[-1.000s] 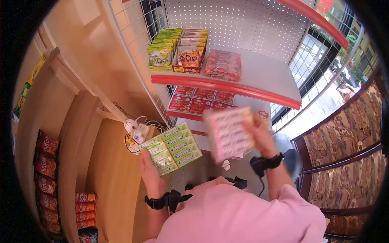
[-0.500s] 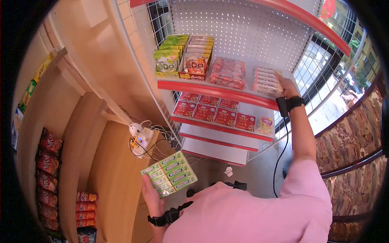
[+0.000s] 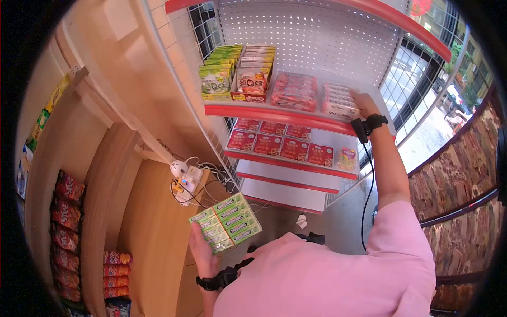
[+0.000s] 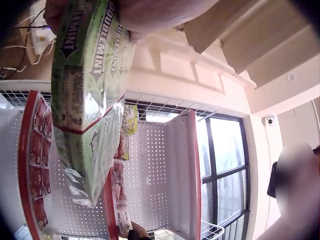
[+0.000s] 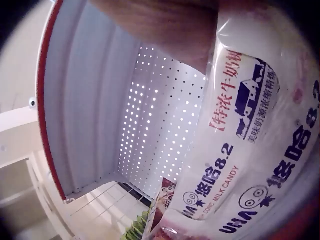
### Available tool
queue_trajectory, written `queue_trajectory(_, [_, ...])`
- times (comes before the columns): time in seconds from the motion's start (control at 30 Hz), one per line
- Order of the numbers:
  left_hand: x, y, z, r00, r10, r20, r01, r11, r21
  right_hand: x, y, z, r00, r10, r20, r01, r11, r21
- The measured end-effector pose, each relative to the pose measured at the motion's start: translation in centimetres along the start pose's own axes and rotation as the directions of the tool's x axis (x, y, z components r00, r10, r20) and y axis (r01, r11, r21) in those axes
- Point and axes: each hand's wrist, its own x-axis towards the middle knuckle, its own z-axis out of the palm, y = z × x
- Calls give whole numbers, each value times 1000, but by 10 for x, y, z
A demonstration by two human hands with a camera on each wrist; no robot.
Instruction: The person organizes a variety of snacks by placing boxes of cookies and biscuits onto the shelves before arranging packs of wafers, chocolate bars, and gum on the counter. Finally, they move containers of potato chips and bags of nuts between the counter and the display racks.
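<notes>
A green pack of Doublemint gum [image 3: 227,222] is gripped at its left side by my left hand [image 3: 203,251], low in front of the body. In the left wrist view the clear wrap of the gum pack [image 4: 90,100] shows, with the hand [image 4: 150,15] at the top. My right hand [image 3: 365,104] is at the right side of a white milk candy pack [image 3: 339,100] on the upper shelf, beside a red-pink pack [image 3: 294,91]. The right wrist view shows the milk candy pack [image 5: 250,150] close up, with part of the hand [image 5: 165,25] against it.
Boxes of green bags [image 3: 216,79] and orange-white bags [image 3: 252,79] stand left on the upper shelf [image 3: 274,115]. Below are red packs [image 3: 268,145] and a small yellow-pink pack [image 3: 347,157]. A power strip with cables [image 3: 187,185] lies on the wooden counter [image 3: 153,211].
The right hand has carried the milk candy pack from in front of the body up onto the upper shelf, and the pack has shifted slightly left there. The left hand still holds the gum, slightly lower.
</notes>
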Motion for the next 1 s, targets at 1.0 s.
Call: queue_trajectory(1.0, [-1, 13, 62, 796, -131, 591, 109, 991, 74, -169, -12, -98, 884, -209, -417, 378, 846, 376])
